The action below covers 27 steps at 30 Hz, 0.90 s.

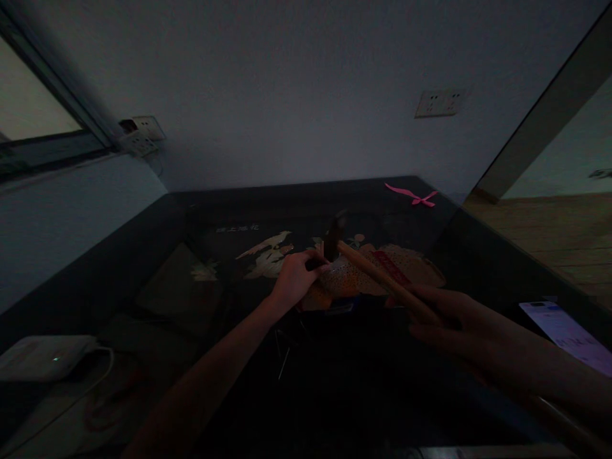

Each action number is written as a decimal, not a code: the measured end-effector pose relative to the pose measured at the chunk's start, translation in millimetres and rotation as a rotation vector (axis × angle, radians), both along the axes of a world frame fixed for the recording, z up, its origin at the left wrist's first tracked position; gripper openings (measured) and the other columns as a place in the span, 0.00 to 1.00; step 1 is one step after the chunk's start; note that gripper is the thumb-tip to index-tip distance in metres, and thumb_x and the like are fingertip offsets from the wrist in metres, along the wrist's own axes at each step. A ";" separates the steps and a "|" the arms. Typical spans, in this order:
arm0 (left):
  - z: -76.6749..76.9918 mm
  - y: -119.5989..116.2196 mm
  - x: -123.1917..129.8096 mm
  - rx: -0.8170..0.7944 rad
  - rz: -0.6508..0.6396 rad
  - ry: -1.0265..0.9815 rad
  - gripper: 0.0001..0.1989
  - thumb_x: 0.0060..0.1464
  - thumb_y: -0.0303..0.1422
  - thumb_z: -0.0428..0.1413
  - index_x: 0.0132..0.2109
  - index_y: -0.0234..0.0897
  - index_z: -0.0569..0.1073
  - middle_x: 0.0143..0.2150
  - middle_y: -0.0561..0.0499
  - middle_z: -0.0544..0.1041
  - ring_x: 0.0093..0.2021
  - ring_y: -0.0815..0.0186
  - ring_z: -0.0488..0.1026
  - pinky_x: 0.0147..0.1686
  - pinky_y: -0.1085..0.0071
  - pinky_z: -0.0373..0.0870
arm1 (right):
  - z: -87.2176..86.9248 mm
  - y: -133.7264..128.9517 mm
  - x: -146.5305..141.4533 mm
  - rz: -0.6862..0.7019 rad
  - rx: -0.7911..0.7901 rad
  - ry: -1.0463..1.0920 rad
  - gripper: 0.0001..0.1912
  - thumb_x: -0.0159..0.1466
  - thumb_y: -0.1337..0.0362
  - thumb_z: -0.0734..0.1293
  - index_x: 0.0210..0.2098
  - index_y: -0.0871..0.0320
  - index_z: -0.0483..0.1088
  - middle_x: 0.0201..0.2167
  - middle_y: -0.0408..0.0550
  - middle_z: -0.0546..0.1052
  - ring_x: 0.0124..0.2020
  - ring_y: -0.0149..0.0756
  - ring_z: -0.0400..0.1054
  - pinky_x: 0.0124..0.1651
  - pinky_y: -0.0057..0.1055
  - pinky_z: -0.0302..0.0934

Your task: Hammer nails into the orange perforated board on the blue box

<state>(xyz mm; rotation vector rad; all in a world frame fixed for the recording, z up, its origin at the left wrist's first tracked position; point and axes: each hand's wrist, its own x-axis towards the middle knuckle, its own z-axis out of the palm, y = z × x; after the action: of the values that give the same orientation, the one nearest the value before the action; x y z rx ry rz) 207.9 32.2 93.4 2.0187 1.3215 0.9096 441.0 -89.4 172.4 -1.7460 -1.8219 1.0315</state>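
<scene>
A hammer (pixel 375 273) with a pale wooden handle is gripped in my right hand (pixel 442 312), its dark head (pixel 335 234) pointing away from me at the middle of the dark table. Close to that head, my left hand (pixel 296 277) has its thumb and index finger pinched together. Whatever lies between those fingertips is too small and dim to name. Under them is a speckled orange-brown piece (pixel 344 277) with a red strip. Several thin, shiny nail-like slivers (pixel 284 363) lie on the table nearer to me.
A dark table (pixel 287 201) with bird and flower pictures stands against the wall. A pink ribbon (pixel 415 196) lies at its far right corner. On the right is a lit phone (pixel 568 335); on the left, a white box (pixel 48 357) with a cable. Sockets (pixel 440 103) are on the wall.
</scene>
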 end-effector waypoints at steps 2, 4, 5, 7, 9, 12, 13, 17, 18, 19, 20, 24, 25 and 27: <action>-0.1 0.2 0.1 0.002 -0.009 -0.017 0.04 0.50 0.26 0.58 0.34 0.37 0.77 0.34 0.52 0.80 0.34 0.65 0.76 0.39 0.70 0.71 | 2.4 -1.0 0.8 -0.013 0.008 0.002 0.29 0.53 0.51 0.66 0.52 0.56 0.71 0.38 0.50 0.80 0.36 0.46 0.74 0.34 0.35 0.70; -0.2 0.6 -0.2 0.008 -0.009 -0.020 0.03 0.50 0.26 0.59 0.34 0.37 0.77 0.34 0.52 0.80 0.35 0.65 0.76 0.39 0.70 0.71 | 1.4 -0.9 1.5 -0.008 -0.012 0.015 0.30 0.54 0.50 0.65 0.54 0.57 0.70 0.38 0.50 0.80 0.35 0.46 0.74 0.34 0.35 0.70; -0.1 0.8 -0.3 0.007 -0.006 -0.013 0.03 0.50 0.26 0.59 0.34 0.37 0.77 0.35 0.52 0.80 0.35 0.65 0.76 0.38 0.71 0.70 | -0.2 -0.6 1.6 0.001 -0.026 0.022 0.30 0.55 0.50 0.65 0.53 0.57 0.70 0.39 0.50 0.79 0.36 0.45 0.74 0.34 0.34 0.70; 0.5 0.9 -0.6 -0.002 0.001 0.011 0.05 0.50 0.26 0.58 0.35 0.36 0.77 0.35 0.51 0.80 0.35 0.64 0.76 0.37 0.71 0.70 | -3.6 0.3 1.7 0.020 -0.060 0.031 0.27 0.55 0.51 0.66 0.52 0.56 0.71 0.40 0.49 0.79 0.36 0.45 0.74 0.35 0.34 0.70; 1.4 0.3 -0.4 -0.019 0.003 0.017 0.05 0.49 0.25 0.58 0.36 0.36 0.77 0.35 0.51 0.80 0.35 0.64 0.76 0.37 0.71 0.70 | -5.1 0.5 1.8 0.015 -0.087 0.016 0.28 0.55 0.51 0.66 0.52 0.56 0.71 0.40 0.50 0.79 0.37 0.45 0.74 0.36 0.34 0.70; 2.5 -0.7 0.5 -0.030 -0.013 -0.020 0.04 0.51 0.25 0.58 0.35 0.36 0.77 0.35 0.51 0.80 0.35 0.65 0.76 0.39 0.70 0.71 | -2.9 -0.4 2.5 0.010 -0.056 -0.019 0.31 0.55 0.50 0.65 0.55 0.57 0.69 0.40 0.51 0.78 0.37 0.45 0.73 0.38 0.35 0.70; 2.4 -0.8 0.7 -0.026 -0.017 -0.032 0.04 0.51 0.26 0.58 0.34 0.36 0.77 0.35 0.52 0.80 0.35 0.65 0.76 0.39 0.70 0.71 | -1.9 -0.8 2.7 0.006 -0.041 -0.026 0.32 0.56 0.49 0.65 0.56 0.58 0.69 0.40 0.51 0.78 0.36 0.44 0.73 0.37 0.35 0.70; -0.4 0.6 -0.2 -0.009 -0.018 -0.017 0.04 0.51 0.26 0.58 0.35 0.37 0.77 0.35 0.52 0.80 0.35 0.65 0.76 0.39 0.70 0.71 | -1.8 -0.3 1.8 -0.003 -0.050 -0.038 0.33 0.55 0.50 0.65 0.56 0.60 0.68 0.38 0.52 0.78 0.34 0.44 0.73 0.35 0.35 0.70; -1.3 1.1 -0.7 -0.010 -0.021 -0.008 0.05 0.51 0.26 0.58 0.36 0.37 0.77 0.35 0.52 0.80 0.35 0.65 0.76 0.39 0.71 0.71 | -2.7 0.1 1.5 -0.005 -0.055 -0.040 0.32 0.54 0.51 0.65 0.55 0.60 0.70 0.39 0.52 0.79 0.35 0.45 0.73 0.36 0.35 0.70; -2.1 1.5 -1.2 -0.011 -0.024 -0.001 0.06 0.51 0.25 0.58 0.37 0.37 0.77 0.36 0.52 0.80 0.35 0.65 0.76 0.39 0.71 0.71 | -3.6 0.3 1.2 -0.008 -0.054 -0.041 0.30 0.54 0.51 0.65 0.53 0.59 0.71 0.39 0.52 0.79 0.37 0.45 0.73 0.37 0.35 0.70; -2.7 1.8 -1.6 -0.010 -0.024 0.003 0.06 0.51 0.25 0.58 0.37 0.37 0.77 0.36 0.52 0.80 0.35 0.65 0.76 0.39 0.71 0.71 | -4.1 0.4 1.2 -0.006 -0.048 -0.042 0.29 0.54 0.52 0.66 0.52 0.58 0.72 0.40 0.52 0.79 0.37 0.46 0.74 0.37 0.35 0.70; -1.4 0.4 -1.2 0.006 -0.016 -0.004 0.04 0.51 0.27 0.58 0.35 0.36 0.77 0.35 0.52 0.80 0.36 0.65 0.76 0.40 0.71 0.70 | -2.9 -0.9 2.5 0.015 0.016 -0.042 0.28 0.55 0.51 0.65 0.52 0.56 0.72 0.38 0.50 0.80 0.35 0.44 0.74 0.37 0.35 0.70; -0.4 -0.2 -0.8 0.002 -0.015 -0.008 0.04 0.51 0.27 0.58 0.35 0.36 0.77 0.35 0.52 0.80 0.35 0.66 0.76 0.39 0.72 0.70 | -2.3 -1.2 2.5 0.008 0.028 -0.039 0.29 0.55 0.51 0.65 0.53 0.56 0.71 0.38 0.50 0.80 0.35 0.44 0.74 0.38 0.35 0.70; 1.4 -1.2 -0.1 -0.007 -0.008 -0.010 0.04 0.51 0.27 0.58 0.35 0.36 0.77 0.35 0.52 0.80 0.35 0.66 0.76 0.39 0.72 0.70 | -2.0 -0.9 1.9 0.005 0.027 -0.022 0.29 0.55 0.51 0.65 0.53 0.57 0.71 0.39 0.50 0.80 0.36 0.44 0.74 0.37 0.34 0.71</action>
<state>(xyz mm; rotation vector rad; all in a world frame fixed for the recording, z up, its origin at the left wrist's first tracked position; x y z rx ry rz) 207.8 31.1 94.9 2.0105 1.3087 0.9096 442.9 -90.3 170.5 -1.7445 -1.8457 0.9893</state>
